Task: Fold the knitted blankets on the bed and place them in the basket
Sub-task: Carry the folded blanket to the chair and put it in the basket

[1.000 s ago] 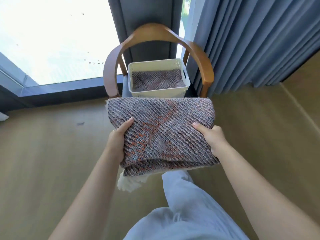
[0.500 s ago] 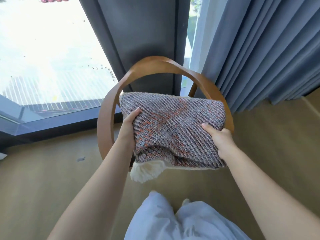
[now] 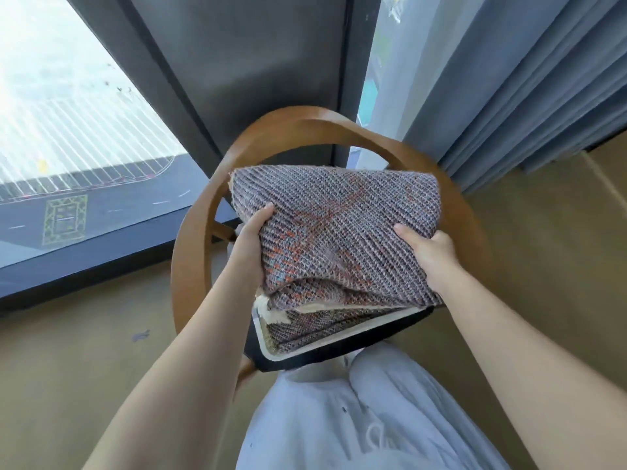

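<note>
Left hand (image 3: pixel 249 245) on the bundle's left edge, thumb laid flat on top, fingers tucked out of sight underneath, and that's a firm grip. Right hand (image 3: pixel 431 256) does the same on the right edge: thumb up top, the rest wrapped below. Between them sits the folded blanket (image 3: pixel 339 228), a thick pad of grey, pink and orange knit. Its long axis runs left to right across the view. The far right corner is rounded, and the layered open edges face the person. A cream fringe (image 3: pixel 268 308) peeks out at the near left corner.

Directly underneath is the white basket (image 3: pixel 356 333), with only its near rim showing. A second knitted blanket (image 3: pixel 322 327) lies flat inside it. The held bundle sits low over the basket, and whether its underside touches the one below is hard to call.

The basket stands on the black seat (image 3: pixel 305 362) of a wooden chair (image 3: pixel 183 266), whose curved back loops around the whole stack. Beyond that are a window (image 3: pixel 68 130) on the left and blue-grey curtains (image 3: pixel 509 79) on the right, with tan floor (image 3: pixel 84 351) all round and pale trousers (image 3: pixel 339 418) at the bottom.
</note>
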`<action>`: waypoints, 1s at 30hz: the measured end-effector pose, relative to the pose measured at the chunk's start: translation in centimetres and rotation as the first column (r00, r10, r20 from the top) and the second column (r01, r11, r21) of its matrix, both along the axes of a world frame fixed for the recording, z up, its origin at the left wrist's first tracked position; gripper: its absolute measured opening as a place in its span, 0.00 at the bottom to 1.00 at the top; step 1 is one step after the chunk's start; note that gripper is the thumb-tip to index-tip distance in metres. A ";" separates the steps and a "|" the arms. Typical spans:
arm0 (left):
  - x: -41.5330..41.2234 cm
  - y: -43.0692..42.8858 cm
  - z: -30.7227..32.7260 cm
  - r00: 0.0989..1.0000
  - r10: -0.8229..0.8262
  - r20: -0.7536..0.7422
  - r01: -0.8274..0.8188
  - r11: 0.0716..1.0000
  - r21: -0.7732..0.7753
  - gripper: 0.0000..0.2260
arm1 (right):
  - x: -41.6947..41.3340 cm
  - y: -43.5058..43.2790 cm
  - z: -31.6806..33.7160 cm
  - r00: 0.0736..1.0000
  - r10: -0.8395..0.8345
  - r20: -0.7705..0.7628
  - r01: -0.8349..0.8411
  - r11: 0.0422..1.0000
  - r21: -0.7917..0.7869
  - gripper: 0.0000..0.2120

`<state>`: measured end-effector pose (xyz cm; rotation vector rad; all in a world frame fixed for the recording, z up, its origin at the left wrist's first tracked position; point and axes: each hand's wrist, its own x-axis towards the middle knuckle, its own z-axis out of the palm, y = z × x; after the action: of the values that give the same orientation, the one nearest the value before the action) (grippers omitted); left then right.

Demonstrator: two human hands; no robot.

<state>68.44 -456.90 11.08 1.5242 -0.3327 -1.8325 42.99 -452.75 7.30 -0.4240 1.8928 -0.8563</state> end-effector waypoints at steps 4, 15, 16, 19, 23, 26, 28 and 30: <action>2.0 1.5 -4.3 0.994 -0.014 0.112 -0.004 0.987 0.160 0.29 | 0.1 -0.5 -2.5 0.991 0.118 -0.060 -0.114 0.991 0.071 0.24; 1.6 7.7 -13.3 0.455 -0.303 0.838 0.322 0.933 0.162 0.21 | -0.5 0.6 -9.4 0.772 0.588 -0.240 -0.522 0.803 0.288 0.22; 1.4 7.7 -13.8 0.375 -0.323 0.869 0.368 0.912 0.181 0.21 | -0.3 0.3 -9.9 0.706 0.640 -0.302 -0.555 0.766 0.325 0.23; 0.4 7.8 -15.1 0.225 -0.346 0.911 0.440 0.870 0.222 0.20 | 0.1 -0.4 -11.3 0.548 0.696 -0.464 -0.591 0.715 0.375 0.25; -1.1 7.8 -17.5 0.175 -0.393 0.903 0.406 0.864 0.297 0.19 | 0.0 -0.6 -14.0 0.491 0.701 -0.517 -0.612 0.700 0.368 0.24; -1.8 7.4 -19.1 0.162 -0.477 0.864 0.371 0.841 0.395 0.20 | 0.5 -0.4 -16.1 0.492 0.688 -0.534 -0.596 0.713 0.369 0.25; -1.8 6.7 -19.2 0.179 -0.488 0.854 0.339 0.846 0.412 0.25 | 0.8 -0.7 -16.2 0.522 0.638 -0.566 -0.593 0.749 0.297 0.30; -1.8 6.8 -18.3 0.116 -0.432 0.894 0.348 0.861 0.371 0.30 | 0.9 -0.7 -15.1 0.486 0.617 -0.619 -0.657 0.725 0.208 0.38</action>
<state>66.67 -450.14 -7.24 2.7124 -1.4156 -0.8489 43.85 -453.47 -7.82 -1.5430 2.0581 -0.2264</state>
